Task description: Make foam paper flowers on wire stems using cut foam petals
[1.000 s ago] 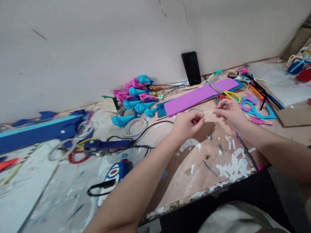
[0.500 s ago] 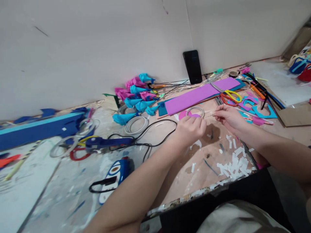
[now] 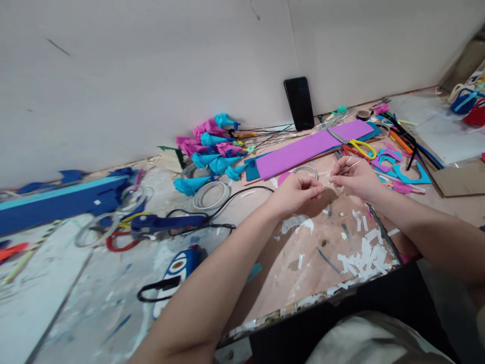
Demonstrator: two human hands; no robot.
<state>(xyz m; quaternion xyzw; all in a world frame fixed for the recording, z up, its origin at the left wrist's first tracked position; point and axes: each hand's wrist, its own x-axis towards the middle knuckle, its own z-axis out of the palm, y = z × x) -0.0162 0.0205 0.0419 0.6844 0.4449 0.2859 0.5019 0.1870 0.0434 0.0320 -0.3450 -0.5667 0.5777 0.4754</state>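
My left hand (image 3: 296, 192) is closed in a pinch at the middle of the work board, its fingertips almost touching those of my right hand (image 3: 352, 177). My right hand is also pinched shut and holds thin wires (image 3: 350, 163) that stick up and to the right. A small pale strip of tape (image 3: 326, 174) shows between the two hands. Just behind them lie a clear tape ring (image 3: 304, 171) and a long purple foam sheet (image 3: 308, 148).
Yellow-handled scissors (image 3: 359, 147) lie on the purple sheet's right end. Pink and blue paper cones (image 3: 212, 151) are heaped by the wall, with a black phone (image 3: 299, 103) leaning there. White tape scraps (image 3: 364, 255) litter the board's near corner. A blue glue gun (image 3: 166, 224) and cables lie at left.
My hands have drawn closer together, so the gap between the fingertips is nearly gone. Thin wires now show sticking up from my right hand.
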